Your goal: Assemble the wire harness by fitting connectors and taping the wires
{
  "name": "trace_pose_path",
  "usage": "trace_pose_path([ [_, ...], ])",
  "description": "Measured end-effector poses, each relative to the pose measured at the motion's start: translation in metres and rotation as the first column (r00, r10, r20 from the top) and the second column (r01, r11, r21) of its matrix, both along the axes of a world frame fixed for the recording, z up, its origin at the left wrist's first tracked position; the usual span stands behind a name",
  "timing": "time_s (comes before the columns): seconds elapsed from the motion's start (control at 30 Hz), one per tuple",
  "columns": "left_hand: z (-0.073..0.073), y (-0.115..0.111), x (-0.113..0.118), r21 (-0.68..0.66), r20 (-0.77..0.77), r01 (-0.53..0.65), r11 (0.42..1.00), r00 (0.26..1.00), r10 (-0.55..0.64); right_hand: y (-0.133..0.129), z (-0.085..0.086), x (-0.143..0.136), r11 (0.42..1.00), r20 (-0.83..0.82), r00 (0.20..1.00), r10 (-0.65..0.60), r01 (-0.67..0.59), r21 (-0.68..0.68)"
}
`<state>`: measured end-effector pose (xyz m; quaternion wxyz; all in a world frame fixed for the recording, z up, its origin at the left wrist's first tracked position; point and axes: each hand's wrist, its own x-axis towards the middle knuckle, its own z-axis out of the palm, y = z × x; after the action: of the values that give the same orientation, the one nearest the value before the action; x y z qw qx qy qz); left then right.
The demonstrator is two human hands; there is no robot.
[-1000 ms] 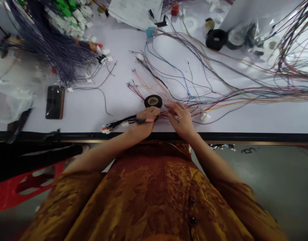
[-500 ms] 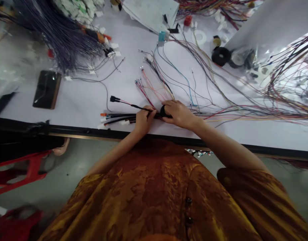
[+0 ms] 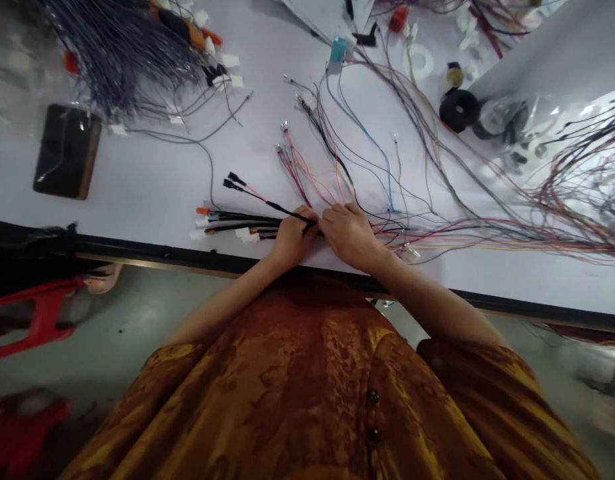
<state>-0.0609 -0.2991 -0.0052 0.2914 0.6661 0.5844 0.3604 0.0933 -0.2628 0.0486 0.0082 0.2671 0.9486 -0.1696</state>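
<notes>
My left hand (image 3: 294,239) is closed around a bundle of black-sleeved wires (image 3: 247,219) near the table's front edge. From that grip a thinner taped branch (image 3: 275,205) runs out to the left, ending in two small black connectors (image 3: 233,181). Touching the left fingertips, my right hand (image 3: 348,233) is closed over the same bundle with its fingers bent. Its palm side is hidden, and no tape roll shows in it. Red and pink wires (image 3: 300,175) with bare metal terminals fan out beyond the hands, beside a black wire branch (image 3: 330,137).
Long loose wires (image 3: 487,230) stretch right along the table. A light-blue connector (image 3: 338,49) and a black tape roll (image 3: 459,111) lie farther back. At left are a phone (image 3: 67,152) and a heap of purple-grey wires (image 3: 122,60). A red stool (image 3: 42,310) stands below.
The black roll in my right hand has gone out of sight. My right hand has closed in against the left at the bundle. A second small black connector now shows apart. The view has shifted slightly.
</notes>
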Motion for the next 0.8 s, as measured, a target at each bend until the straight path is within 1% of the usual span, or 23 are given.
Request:
trace_pose_path([
  [0.07,-0.002,0.004,-0.002,0.0,0.007,-0.033,0.999,0.999,0.033,-0.019,0.015,-0.003,0.984,-0.097,0.982,0.16,-0.167,-0.066],
  [0.1,-0.002,0.006,-0.004,-0.007,0.033,-0.033,0.999,0.999,0.033,-0.024,0.024,-0.005,0.96,-0.202,0.954,0.223,-0.25,-0.124],
  [0.13,-0.001,0.008,-0.006,-0.013,0.063,-0.022,1.0,0.998,0.022,-0.024,0.032,-0.006,0.95,-0.318,0.925,0.208,-0.269,-0.159],
  [0.17,-0.001,0.009,-0.009,-0.019,0.093,0.003,1.0,0.996,-0.002,-0.018,0.039,-0.009,0.964,-0.412,0.906,0.095,-0.187,-0.189],
  [0.2,0.0,0.009,-0.011,-0.024,0.116,0.038,0.999,0.993,-0.035,-0.006,0.043,-0.014,0.972,-0.5,0.863,-0.067,-0.057,-0.228],
  [0.23,0.001,0.009,-0.014,-0.03,0.136,0.074,0.997,0.988,-0.069,0.01,0.045,-0.023,0.963,-0.528,0.826,-0.198,0.065,-0.261],
  [0.27,0.002,0.008,-0.016,-0.03,0.153,0.098,0.995,0.984,-0.092,0.03,0.042,-0.035,0.954,-0.545,0.796,-0.262,0.128,-0.271],
  [0.3,0.002,0.006,-0.017,-0.031,0.178,0.11,0.993,0.979,-0.103,0.051,0.037,-0.051,0.921,-0.583,0.721,-0.374,0.215,-0.325],
  [0.33,0.002,0.005,-0.017,-0.035,0.217,0.107,0.994,0.971,-0.097,0.071,0.028,-0.071,0.891,-0.578,0.688,-0.439,0.25,-0.379],
  [0.37,0.001,0.003,-0.016,-0.042,0.261,0.093,0.995,0.962,-0.079,0.09,0.018,-0.094,0.864,-0.538,0.689,-0.485,0.282,-0.418],
  [0.43,-0.001,0.0,-0.014,-0.054,0.334,0.033,0.998,0.943,-0.013,0.119,-0.004,-0.139,0.841,-0.447,0.739,-0.504,0.304,-0.447],
  [0.47,-0.003,-0.001,-0.012,-0.059,0.357,0.001,0.998,0.934,0.02,0.127,-0.013,-0.157,0.827,-0.391,0.764,-0.513,0.318,-0.464],
  [0.5,-0.004,-0.002,-0.011,-0.065,0.372,-0.026,0.998,0.927,0.048,0.133,-0.02,-0.17,0.83,-0.389,0.765,-0.513,0.326,-0.453],
  [0.53,-0.006,-0.002,-0.009,-0.073,0.382,-0.046,0.996,0.921,0.071,0.135,-0.024,-0.177,0.839,-0.417,0.754,-0.507,0.323,-0.437],
  [0.57,-0.006,-0.002,-0.008,-0.082,0.391,-0.062,0.995,0.916,0.089,0.134,-0.025,-0.175,0.855,-0.47,0.732,-0.494,0.309,-0.417],
  [0.6,-0.007,-0.001,-0.007,-0.091,0.397,-0.073,0.993,0.912,0.103,0.131,-0.024,-0.167,0.873,-0.534,0.702,-0.472,0.285,-0.396],
  [0.63,-0.006,0.0,-0.006,-0.101,0.395,-0.079,0.992,0.912,0.112,0.125,-0.021,-0.152,0.889,-0.592,0.671,-0.447,0.255,-0.381],
  [0.67,-0.006,0.001,-0.005,-0.112,0.383,-0.079,0.991,0.916,0.116,0.117,-0.017,-0.133,0.895,-0.617,0.658,-0.432,0.225,-0.386],
  [0.73,-0.002,0.004,-0.004,-0.138,0.335,-0.083,0.987,0.934,0.125,0.094,-0.011,-0.086,0.872,-0.584,0.666,-0.463,0.224,-0.436],
  [0.8,0.002,0.006,-0.007,-0.165,0.272,-0.115,0.98,0.949,0.158,0.064,-0.013,-0.043,0.825,-0.534,0.65,-0.541,0.286,-0.487],
])
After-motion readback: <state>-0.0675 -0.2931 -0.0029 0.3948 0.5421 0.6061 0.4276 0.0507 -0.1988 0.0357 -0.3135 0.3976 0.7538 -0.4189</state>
